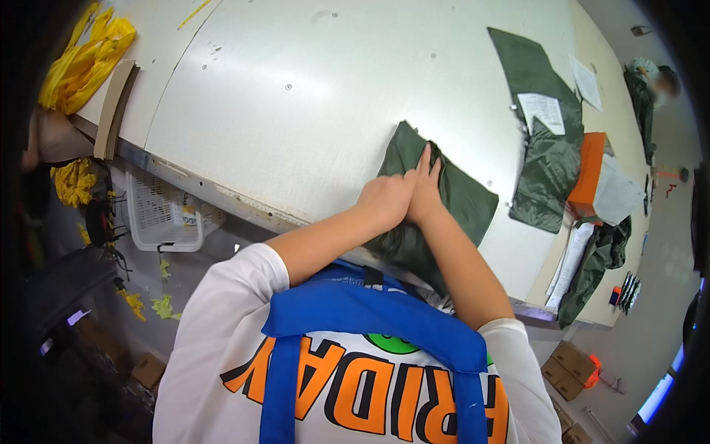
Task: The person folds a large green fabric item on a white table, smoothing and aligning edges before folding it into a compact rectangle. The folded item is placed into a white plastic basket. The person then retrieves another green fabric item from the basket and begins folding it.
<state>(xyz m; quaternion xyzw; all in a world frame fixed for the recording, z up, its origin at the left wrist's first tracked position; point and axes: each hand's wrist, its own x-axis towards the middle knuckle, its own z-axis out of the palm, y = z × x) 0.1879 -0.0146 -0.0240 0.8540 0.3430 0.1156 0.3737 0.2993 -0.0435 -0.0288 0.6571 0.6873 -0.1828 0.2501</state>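
A dark green fabric piece lies on the pale table near its front edge, its part nearest me hanging toward my apron. My left hand is on the left side of this cloth, fingers curled in, with their tips hidden against my right hand. Touching it, my right hand lies on the fabric with two fingers stretched away from me and slightly apart. Between and beside those fingertips the cloth bunches into a dark fold.
More dark green pieces lie to the right, with a paper sheet on them. Beyond is an orange box. At left are yellow fabric, a cardboard strip and a white basket below the table edge. Another person is far right.
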